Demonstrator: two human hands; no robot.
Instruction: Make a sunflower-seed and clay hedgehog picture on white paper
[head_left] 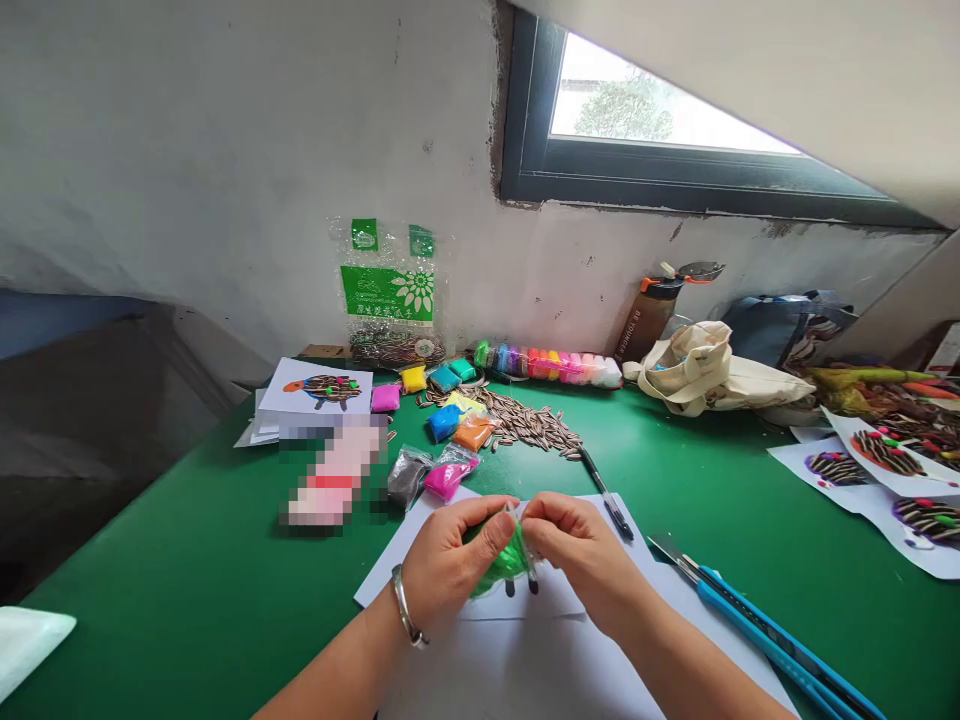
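My left hand point(448, 560) and my right hand point(581, 555) meet over a white sheet of paper point(525, 650) on the green table point(187, 600). Both hands pinch a small clear packet of green clay point(504, 562), fingers closed on its top edge. A metal bangle sits on my left wrist. Just beyond the hands lie small packets of coloured clay: pink point(448, 476), grey point(407, 475), orange point(472, 433) and blue point(444, 421). A heap of sunflower seeds point(529, 422) spreads behind them.
A black pen point(606, 494) lies right of the hands; blue scissors point(757, 620) lie at the lower right. A seed bag point(390, 300), a row of clay packets point(551, 364), a bottle point(651, 312) and a cloth bag point(701, 372) line the wall. Seed pictures point(885, 460) lie far right, another point(322, 388) far left.
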